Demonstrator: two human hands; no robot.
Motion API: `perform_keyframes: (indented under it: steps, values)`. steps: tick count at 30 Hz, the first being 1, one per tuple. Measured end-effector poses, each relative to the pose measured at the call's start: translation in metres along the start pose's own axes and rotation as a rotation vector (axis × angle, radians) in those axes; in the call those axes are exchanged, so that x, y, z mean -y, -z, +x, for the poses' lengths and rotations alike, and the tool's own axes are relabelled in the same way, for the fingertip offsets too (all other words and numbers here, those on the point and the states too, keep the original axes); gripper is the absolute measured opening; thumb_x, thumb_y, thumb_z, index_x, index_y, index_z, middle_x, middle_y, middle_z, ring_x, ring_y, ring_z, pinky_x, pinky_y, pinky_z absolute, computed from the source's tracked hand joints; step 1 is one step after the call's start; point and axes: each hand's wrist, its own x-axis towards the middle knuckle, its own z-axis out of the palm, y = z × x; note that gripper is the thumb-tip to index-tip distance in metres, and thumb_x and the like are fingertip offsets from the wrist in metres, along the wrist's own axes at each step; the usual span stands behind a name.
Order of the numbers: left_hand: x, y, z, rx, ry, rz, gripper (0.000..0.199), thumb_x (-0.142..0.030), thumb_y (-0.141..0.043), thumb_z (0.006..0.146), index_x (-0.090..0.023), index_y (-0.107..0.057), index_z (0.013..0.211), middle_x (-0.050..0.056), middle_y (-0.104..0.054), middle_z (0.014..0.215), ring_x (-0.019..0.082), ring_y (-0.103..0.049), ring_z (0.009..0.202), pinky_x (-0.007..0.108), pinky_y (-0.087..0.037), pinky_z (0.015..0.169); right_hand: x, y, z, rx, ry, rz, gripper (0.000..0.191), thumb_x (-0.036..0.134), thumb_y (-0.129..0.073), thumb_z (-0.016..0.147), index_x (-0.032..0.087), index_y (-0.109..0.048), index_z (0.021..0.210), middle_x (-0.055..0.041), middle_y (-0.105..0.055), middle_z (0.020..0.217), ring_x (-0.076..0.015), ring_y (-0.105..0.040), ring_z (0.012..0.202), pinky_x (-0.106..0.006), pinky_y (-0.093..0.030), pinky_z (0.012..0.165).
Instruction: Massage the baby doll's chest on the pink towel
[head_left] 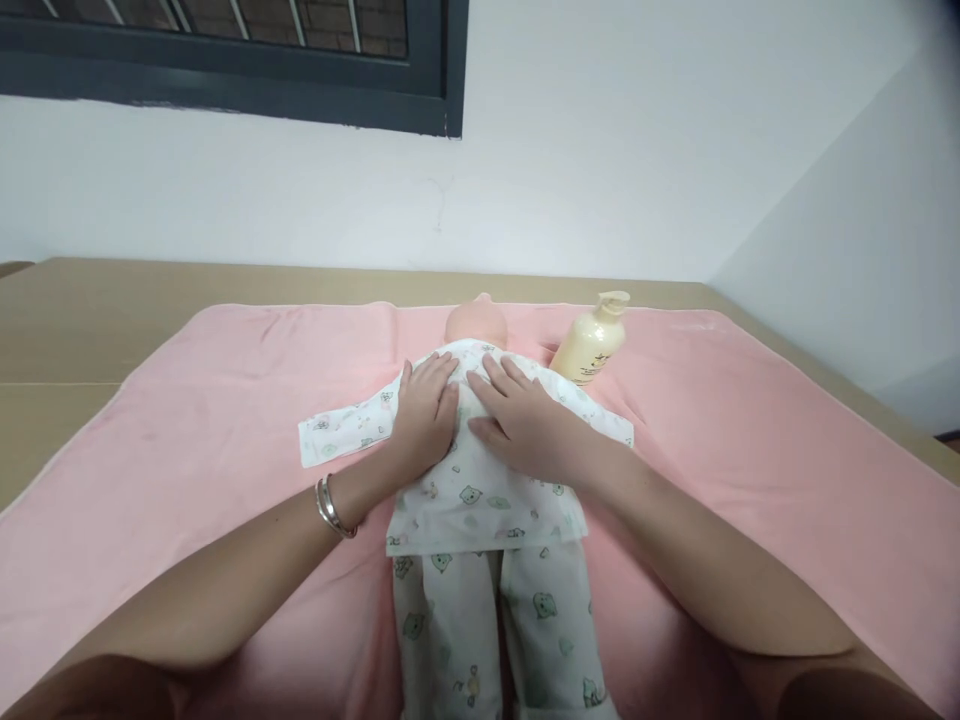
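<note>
A baby doll (474,322) lies stretched out on a pink blanket, its smooth head away from me. It wears a white long-sleeved top (487,515) printed with small green animals and leaves, and matching trousers (551,625). My left hand (426,412) rests flat on the left of the doll's upper body, fingers extended. On the other side, my right hand (521,415) lies with its fingers spread over the top. Neither hand grips anything. A silver bangle circles my left wrist. Whether the doll is face up or face down I cannot tell.
Just beyond my right hand, a pale yellow pump bottle (591,342) leans on the blanket near the doll's shoulder. The pink blanket (750,440) covers much of a wooden surface (90,310). White walls stand behind and right, with a dark-framed window (439,60) at upper left.
</note>
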Motion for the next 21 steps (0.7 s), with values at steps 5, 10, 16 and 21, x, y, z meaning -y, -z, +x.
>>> perform_keyframes:
  steps: [5, 10, 16, 21]
  values:
    - [0.020, 0.011, 0.020, -0.057, -0.062, 0.152, 0.046, -0.018, -0.032, 0.091, -0.014, -0.058, 0.128, 0.012, -0.056, 0.142, 0.027, -0.041, 0.142, 0.053, -0.026, 0.123, -0.028, 0.051, -0.030, 0.089, 0.098, 0.095, 0.067, 0.048, -0.043, 0.095, 0.030, -0.023, 0.156, -0.0022, -0.017, 0.164, -0.0301, -0.022, 0.150, -0.055, -0.032, 0.118]
    - [-0.008, 0.029, 0.027, -0.114, 0.046, -0.021, 0.042, -0.018, -0.040, 0.089, -0.018, -0.062, 0.126, 0.009, -0.056, 0.142, 0.025, -0.042, 0.142, 0.051, -0.024, 0.125, -0.061, 0.079, -0.035, -0.445, -0.006, 0.075, 0.061, 0.042, -0.041, 0.095, 0.029, -0.029, 0.153, -0.0008, -0.022, 0.164, -0.0316, -0.021, 0.150, -0.059, -0.028, 0.119]
    - [-0.101, 0.027, 0.050, 0.155, 0.214, -0.884, 0.028, -0.034, -0.049, 0.092, -0.016, -0.065, 0.105, 0.011, -0.065, 0.127, 0.024, -0.057, 0.126, 0.039, -0.044, 0.113, -0.089, 0.066, 0.004, -0.745, -0.121, -0.026, 0.072, 0.039, -0.043, 0.094, 0.018, -0.016, 0.157, -0.0124, -0.004, 0.166, -0.0332, -0.002, 0.153, -0.060, -0.010, 0.121]
    - [-0.133, 0.001, 0.094, 0.286, 0.647, -1.405, 0.051, -0.052, -0.038, 0.096, -0.009, -0.054, 0.117, 0.019, -0.059, 0.129, 0.025, -0.058, 0.125, 0.031, -0.049, 0.105, -0.100, 0.036, 0.035, -0.714, -0.200, -0.166, 0.067, 0.038, -0.038, 0.096, 0.008, -0.023, 0.154, -0.0209, -0.008, 0.164, -0.0297, -0.005, 0.153, -0.054, -0.004, 0.123]
